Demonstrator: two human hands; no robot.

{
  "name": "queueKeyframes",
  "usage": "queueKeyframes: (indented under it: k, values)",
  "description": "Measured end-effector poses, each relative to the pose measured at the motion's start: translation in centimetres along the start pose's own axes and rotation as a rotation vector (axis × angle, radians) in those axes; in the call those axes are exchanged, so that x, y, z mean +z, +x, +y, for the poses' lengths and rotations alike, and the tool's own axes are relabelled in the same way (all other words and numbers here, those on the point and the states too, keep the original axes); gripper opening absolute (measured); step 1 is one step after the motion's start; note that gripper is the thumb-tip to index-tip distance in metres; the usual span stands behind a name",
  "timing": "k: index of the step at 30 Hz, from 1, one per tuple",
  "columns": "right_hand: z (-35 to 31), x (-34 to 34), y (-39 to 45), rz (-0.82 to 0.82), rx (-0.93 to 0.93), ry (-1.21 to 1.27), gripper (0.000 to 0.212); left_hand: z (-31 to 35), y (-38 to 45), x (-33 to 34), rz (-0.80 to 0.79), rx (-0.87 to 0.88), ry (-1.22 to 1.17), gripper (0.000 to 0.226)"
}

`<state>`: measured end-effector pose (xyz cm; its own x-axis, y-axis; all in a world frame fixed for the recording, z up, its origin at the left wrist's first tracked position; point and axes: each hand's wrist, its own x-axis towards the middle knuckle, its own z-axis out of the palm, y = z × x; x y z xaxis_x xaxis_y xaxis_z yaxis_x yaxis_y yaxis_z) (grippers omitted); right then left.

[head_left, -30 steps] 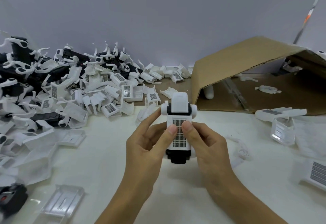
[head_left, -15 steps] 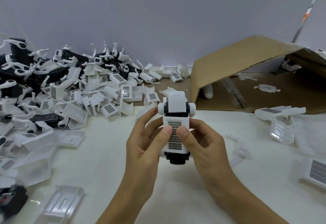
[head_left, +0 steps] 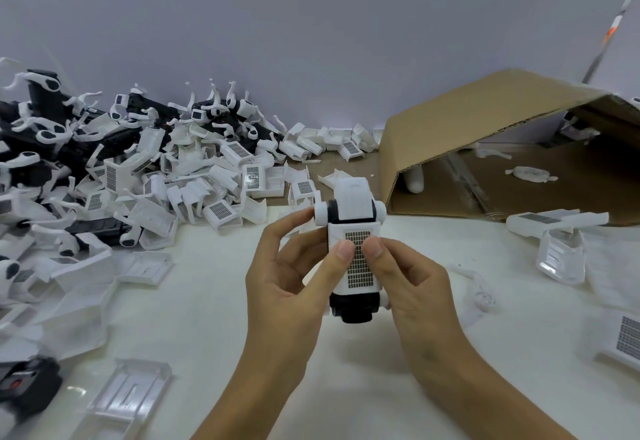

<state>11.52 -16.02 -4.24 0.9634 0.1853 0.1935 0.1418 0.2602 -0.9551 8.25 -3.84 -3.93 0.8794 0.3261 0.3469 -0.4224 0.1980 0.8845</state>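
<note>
Above the white table [head_left: 207, 301], both my hands hold a small device [head_left: 351, 204] with a white shell, a grid-patterned panel on its front and a black part at its lower end. My left hand [head_left: 287, 287] grips its left side, thumb pressing on the grid panel, index finger reaching up to the white knob at the top left. My right hand [head_left: 412, 287] grips the right side, thumb also on the panel. The two thumb tips almost touch.
A big heap of white and black plastic parts [head_left: 121, 169] covers the left and back of the table. An open cardboard box [head_left: 485, 120] lies on its side at the back right. Loose white pieces [head_left: 554, 231] lie at the right, clear trays [head_left: 128, 401] at the front left.
The device and both hands have shifted a little left and up. My thumbs have slid closer together on the grid panel.
</note>
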Motion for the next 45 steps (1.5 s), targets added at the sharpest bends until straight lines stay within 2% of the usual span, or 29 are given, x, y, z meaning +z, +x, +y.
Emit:
queueKeyframes:
  k: [5, 9, 12, 14, 16, 22, 26, 28, 31, 34, 36, 38, 40, 43, 45]
  values:
    - [0.1, -0.2, 0.1, 0.036, -0.012, 0.005, 0.030, -0.3, 0.0, 0.0, 0.028, -0.034, 0.001, 0.040]
    - [0.6, 0.0, 0.1, 0.149, -0.063, -0.039, 0.040, -0.3, -0.1, 0.0, 0.051, -0.016, -0.005, 0.039]
    - [0.9, -0.5, 0.4, 0.265, -0.146, -0.089, 0.024, -0.2, 0.0, -0.4, 0.030, 0.009, 0.015, 0.034]
    - [0.8, -0.6, 0.4, 0.248, -0.164, -0.093, 0.018, -0.1, -0.1, -0.3, -0.008, 0.012, 0.071, 0.045]
    - [0.8, -0.4, 0.2, 0.196, -0.154, -0.081, 0.024, -0.1, -0.3, -0.1, -0.036, -0.002, 0.102, 0.054]
    - [1.1, -0.4, 0.0, 0.092, -0.152, -0.044, 0.033, -0.1, -0.2, -0.2, -0.012, 0.027, 0.140, 0.063]
    - [1.0, -0.3, -0.5, 0.065, -0.165, -0.141, 0.025, 0.1, -0.3, -0.1, 0.007, 0.063, 0.159, 0.049]
    - [0.9, 0.1, -0.8, 0.048, -0.205, -0.167, 0.019, 0.4, -0.1, -0.2, 0.077, 0.061, 0.143, 0.045]
    - [1.0, 0.3, -0.7, 0.084, -0.221, -0.103, 0.027, 0.8, 0.3, -0.3, 0.182, 0.017, 0.103, 0.044]
    - [1.0, 0.1, -0.5, 0.002, -0.060, -0.064, 0.048, 1.0, 0.1, 0.0, 0.119, -0.043, -0.008, 0.041]
    - [0.9, 0.1, -0.7, -0.053, -0.018, -0.096, 0.046, 0.9, -0.1, 0.1, 0.096, -0.061, -0.051, 0.038]
    - [1.0, 0.1, -0.9, -0.011, -0.089, -0.184, 0.042, 0.9, -0.1, 0.1, 0.107, -0.052, -0.047, 0.034]
    - [1.3, 0.2, -1.1, 0.029, -0.175, -0.279, 0.047, 0.9, -0.1, 0.2, 0.120, -0.045, -0.026, 0.041]
    - [1.0, 0.4, -1.1, 0.049, -0.180, -0.267, 0.045, 0.9, -0.1, 0.2, 0.102, -0.062, -0.001, 0.039]
    - [0.6, 0.5, -1.0, 0.034, -0.146, -0.230, 0.037, 0.8, 0.0, 0.0, 0.044, -0.080, -0.008, 0.028]
